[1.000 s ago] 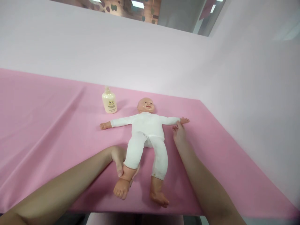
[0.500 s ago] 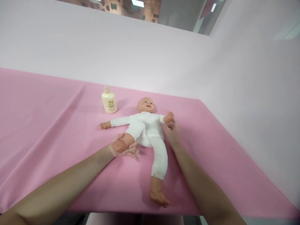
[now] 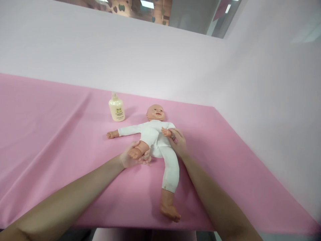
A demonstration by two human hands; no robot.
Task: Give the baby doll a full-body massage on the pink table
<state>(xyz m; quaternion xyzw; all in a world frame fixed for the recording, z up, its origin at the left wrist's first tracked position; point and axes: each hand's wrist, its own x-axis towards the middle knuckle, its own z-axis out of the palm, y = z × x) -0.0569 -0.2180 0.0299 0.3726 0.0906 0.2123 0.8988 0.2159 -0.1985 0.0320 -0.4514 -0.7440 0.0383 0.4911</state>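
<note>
A baby doll [image 3: 157,134] with a white cloth body lies on its back, head toward the wall. My left hand [image 3: 132,156] is closed round the lower part of the bent leg on the left, holding it raised off the table. On the other side, my right hand [image 3: 178,140] grips the doll's forearm, which is folded across its chest. The doll's other arm [image 3: 130,130] is stretched out to the left. Its other leg [image 3: 171,170] lies straight toward me, foot near the table's front edge.
A cream pump bottle [image 3: 117,108] stands upright left of the doll's head. Pink cloth [image 3: 62,134] covers the table, with creases on the left. A white wall [image 3: 112,53] rises behind and on the right, with a window [image 3: 190,15] above.
My right hand has brought the doll's arm inward, from out at the side to over the chest. My left hand has pushed the bent leg slightly up toward the body.
</note>
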